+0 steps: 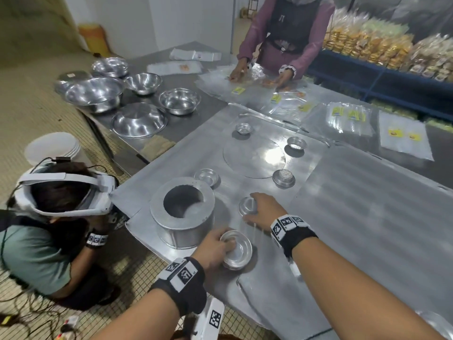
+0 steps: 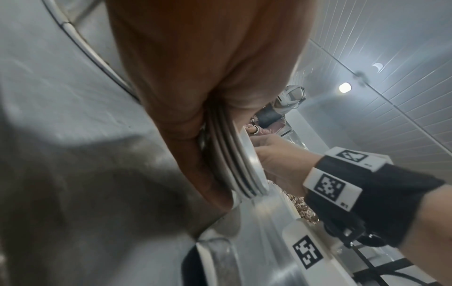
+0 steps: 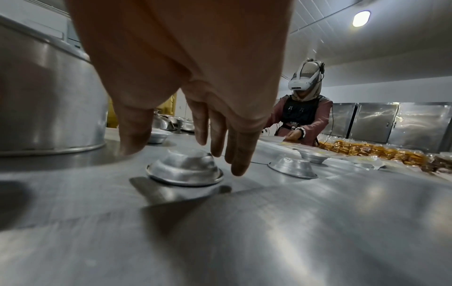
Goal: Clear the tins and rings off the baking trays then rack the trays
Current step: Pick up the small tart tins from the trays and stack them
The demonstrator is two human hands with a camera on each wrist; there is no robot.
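Observation:
Silver baking trays [image 1: 355,217] cover the table. My left hand [image 1: 218,244] grips a stack of small round tins [image 1: 237,250] at the near edge; the left wrist view shows their nested rims [image 2: 234,158] pinched under my thumb. My right hand [image 1: 262,209] hovers with straight, spread fingers [image 3: 239,154] over an upturned small tin [image 3: 184,167] without closing on it. A tall ring mould [image 1: 182,212] stands just left of both hands. More small tins lie farther out: [image 1: 206,176], [image 1: 283,177], [image 1: 296,143] and beyond.
A flat round disc [image 1: 255,155] lies mid-tray. Steel bowls [image 1: 180,100] crowd the back-left table. One person crouches at the left [image 1: 58,204]; another packs plastic bags [image 1: 348,116] at the far side [image 1: 282,45]. Shelves of packed snacks [image 1: 367,45] stand at the right.

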